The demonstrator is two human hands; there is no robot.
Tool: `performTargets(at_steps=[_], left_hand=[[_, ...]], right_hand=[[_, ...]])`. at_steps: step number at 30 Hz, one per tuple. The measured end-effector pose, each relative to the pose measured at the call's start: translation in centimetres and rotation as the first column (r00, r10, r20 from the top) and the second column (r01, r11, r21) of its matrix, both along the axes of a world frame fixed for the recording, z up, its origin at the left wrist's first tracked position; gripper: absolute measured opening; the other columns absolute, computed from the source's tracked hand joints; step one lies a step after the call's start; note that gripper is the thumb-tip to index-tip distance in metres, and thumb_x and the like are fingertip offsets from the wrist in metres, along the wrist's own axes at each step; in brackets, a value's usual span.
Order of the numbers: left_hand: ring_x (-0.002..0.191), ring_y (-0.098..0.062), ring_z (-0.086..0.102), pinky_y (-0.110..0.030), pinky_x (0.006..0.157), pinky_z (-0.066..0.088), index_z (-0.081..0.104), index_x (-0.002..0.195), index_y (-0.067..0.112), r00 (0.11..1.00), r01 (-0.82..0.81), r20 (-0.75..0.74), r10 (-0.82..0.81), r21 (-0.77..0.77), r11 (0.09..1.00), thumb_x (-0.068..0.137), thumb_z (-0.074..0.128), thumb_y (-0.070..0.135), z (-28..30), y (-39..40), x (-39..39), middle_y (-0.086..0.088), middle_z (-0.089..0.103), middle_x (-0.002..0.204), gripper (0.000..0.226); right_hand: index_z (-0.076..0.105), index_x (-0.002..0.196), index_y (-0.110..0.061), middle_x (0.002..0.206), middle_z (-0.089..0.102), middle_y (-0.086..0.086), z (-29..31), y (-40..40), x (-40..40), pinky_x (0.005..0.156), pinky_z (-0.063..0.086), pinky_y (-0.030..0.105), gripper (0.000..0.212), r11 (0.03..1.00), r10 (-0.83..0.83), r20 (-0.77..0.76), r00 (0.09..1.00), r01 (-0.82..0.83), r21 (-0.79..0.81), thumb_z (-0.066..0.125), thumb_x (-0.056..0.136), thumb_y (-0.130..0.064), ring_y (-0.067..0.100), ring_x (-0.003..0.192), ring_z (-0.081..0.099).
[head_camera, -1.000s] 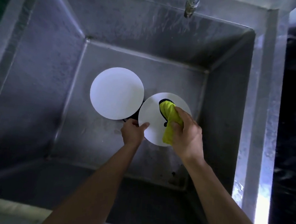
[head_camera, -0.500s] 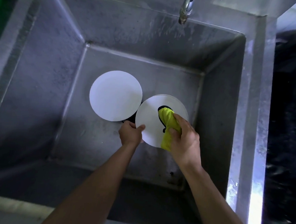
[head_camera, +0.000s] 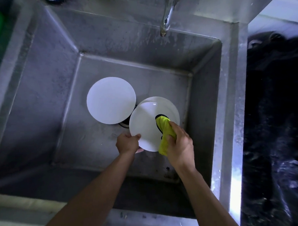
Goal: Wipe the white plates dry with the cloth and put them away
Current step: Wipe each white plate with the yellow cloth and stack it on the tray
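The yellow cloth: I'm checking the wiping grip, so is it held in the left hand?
No, the right hand grips the yellow cloth against the plate, while the left hand holds the plate's rim.

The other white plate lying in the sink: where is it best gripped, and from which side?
Probably at the near rim of the flat plate, coming from the left hand side. It lies flat on the sink floor, and the held plate crowds its right edge, so the near-left rim looks freest.
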State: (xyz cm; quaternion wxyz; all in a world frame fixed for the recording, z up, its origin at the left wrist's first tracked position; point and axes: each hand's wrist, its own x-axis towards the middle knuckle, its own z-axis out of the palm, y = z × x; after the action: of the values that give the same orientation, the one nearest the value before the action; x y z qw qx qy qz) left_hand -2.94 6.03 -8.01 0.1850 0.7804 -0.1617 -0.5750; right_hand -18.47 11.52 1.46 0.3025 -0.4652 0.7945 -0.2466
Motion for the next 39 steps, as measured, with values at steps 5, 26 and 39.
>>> performTargets(at_steps=[5,26,39], left_hand=[[0.091,-0.032,0.069,-0.032,0.051,0.060,0.061,0.088,0.006,0.999,-0.012,-0.045,0.011,-0.016,1.000,0.086,0.079,0.010,2.6,-0.1,1.3,-0.015,0.067,0.104,0.018],[0.089,-0.033,0.075,-0.050,0.068,0.061,0.073,0.107,0.027,0.868,0.203,-0.435,-0.240,-0.130,0.971,0.067,0.059,0.008,16.5,-0.6,6.3,-0.011,0.077,0.105,0.047],[0.097,-0.037,0.068,-0.046,0.067,0.059,0.069,0.120,0.015,0.705,0.180,-0.611,-0.360,-0.336,0.924,0.073,0.060,-0.002,26.3,-0.5,5.8,-0.017,0.071,0.112,0.050]], right_hand=[[0.060,0.136,-0.013,0.128,0.067,0.006,2.0,1.2,0.3,0.097,0.055,0.041,0.043,0.999,0.002,0.018,1.000,-0.002,0.041,0.057,0.095,-0.003,0.025,0.113,0.063],[0.059,0.137,-0.010,0.131,0.065,0.006,11.9,2.3,2.7,0.094,0.052,0.043,0.047,0.993,0.114,-0.051,0.992,-0.115,-0.036,0.058,0.090,-0.002,0.033,0.113,0.060],[0.055,0.145,-0.014,0.156,0.046,0.007,17.9,0.6,3.4,0.112,0.039,0.052,0.045,0.957,0.245,-0.224,0.943,-0.272,-0.103,0.054,0.100,-0.010,0.031,0.145,0.041]])
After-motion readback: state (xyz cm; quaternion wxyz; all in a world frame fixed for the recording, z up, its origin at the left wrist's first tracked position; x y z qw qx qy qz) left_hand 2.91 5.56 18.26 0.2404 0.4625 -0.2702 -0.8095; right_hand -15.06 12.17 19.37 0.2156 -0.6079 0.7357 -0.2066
